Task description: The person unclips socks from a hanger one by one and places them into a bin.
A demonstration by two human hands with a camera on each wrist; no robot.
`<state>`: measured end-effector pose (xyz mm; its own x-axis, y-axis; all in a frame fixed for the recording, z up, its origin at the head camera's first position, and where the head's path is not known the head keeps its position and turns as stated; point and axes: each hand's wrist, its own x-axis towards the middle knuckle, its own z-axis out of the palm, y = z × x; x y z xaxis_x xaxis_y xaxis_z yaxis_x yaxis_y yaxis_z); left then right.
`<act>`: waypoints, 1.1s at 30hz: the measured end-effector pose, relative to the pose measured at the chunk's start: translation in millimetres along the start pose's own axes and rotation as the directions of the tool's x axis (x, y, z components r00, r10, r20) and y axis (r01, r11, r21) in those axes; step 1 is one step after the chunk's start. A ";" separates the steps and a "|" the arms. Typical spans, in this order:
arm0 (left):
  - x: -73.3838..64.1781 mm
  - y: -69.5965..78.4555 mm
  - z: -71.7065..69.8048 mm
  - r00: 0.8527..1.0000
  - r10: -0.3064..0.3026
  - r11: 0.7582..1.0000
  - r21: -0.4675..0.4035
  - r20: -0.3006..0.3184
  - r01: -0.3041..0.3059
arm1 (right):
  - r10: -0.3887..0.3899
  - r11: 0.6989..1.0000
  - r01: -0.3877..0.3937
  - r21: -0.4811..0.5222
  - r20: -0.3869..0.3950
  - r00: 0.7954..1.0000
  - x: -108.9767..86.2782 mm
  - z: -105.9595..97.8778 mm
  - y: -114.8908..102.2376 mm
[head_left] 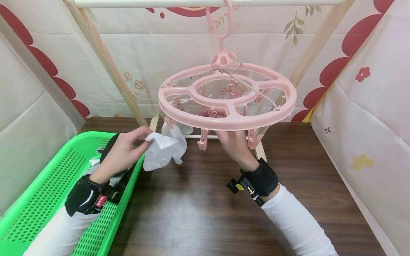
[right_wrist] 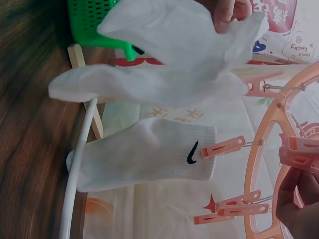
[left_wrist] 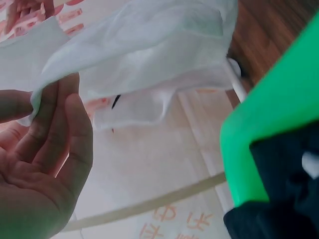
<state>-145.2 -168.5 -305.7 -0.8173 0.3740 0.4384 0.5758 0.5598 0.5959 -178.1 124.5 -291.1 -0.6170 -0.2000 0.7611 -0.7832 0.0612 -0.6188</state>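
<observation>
My left hand (head_left: 123, 151) pinches one end of a white sock (head_left: 159, 156) between thumb and fingers, beside the pink hanger (head_left: 224, 122). Another white sock (right_wrist: 144, 87) hangs close by from a pink clip (right_wrist: 259, 85). A third white sock (right_wrist: 144, 159), marked with a black swoosh, is held by a clip (right_wrist: 224, 146) at its cuff. My right hand (head_left: 235, 145) reaches up beneath the hanger's ring, which partly hides its fingers. In the right wrist view its fingers grip a pink clothespin (right_wrist: 301, 153).
The hanger hooks over a white bar (head_left: 205, 3) on a wooden frame (head_left: 105, 60). At left stands a green basket (head_left: 48, 185) with dark and white cloth items inside. A lower white rod (right_wrist: 82, 159) crosses near the brown tabletop (head_left: 192, 213). Printed cloth surrounds the space.
</observation>
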 end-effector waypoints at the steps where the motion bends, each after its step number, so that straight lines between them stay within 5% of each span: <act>1: -0.8 0.0 -2.2 1.000 -0.001 1.000 0.006 -0.008 0.001 | 0.003 1.000 -0.003 0.005 0.001 1.000 -0.1 -0.7 0.2; 8: -10.1 -0.9 -17.8 0.998 -0.012 0.999 0.037 -0.064 0.014 | -0.011 0.998 0.008 -0.067 -0.036 0.999 -4.6 -1.4 3.9; 23: -40.9 -21.6 -49.6 0.991 -0.086 0.989 0.114 -0.103 0.097 | 0.099 0.990 -0.094 0.103 -0.051 0.994 -13.7 1.9 8.8; 28: -51.1 -26.5 -65.8 0.981 -0.140 0.979 0.130 -0.138 0.158 | 0.201 0.969 -0.192 0.159 -0.043 0.979 -21.6 2.7 11.5; 33: -54.4 -29.1 -83.3 0.965 -0.179 0.964 0.162 -0.193 0.212 | 0.174 0.975 -0.162 0.151 -0.074 0.982 -25.1 3.5 16.1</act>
<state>-115.6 -266.8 -290.9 -0.8873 0.1175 0.4459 0.3783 0.7386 0.5580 -175.0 127.1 -320.8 -0.7479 -0.1134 0.6541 -0.6526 -0.0552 -0.7557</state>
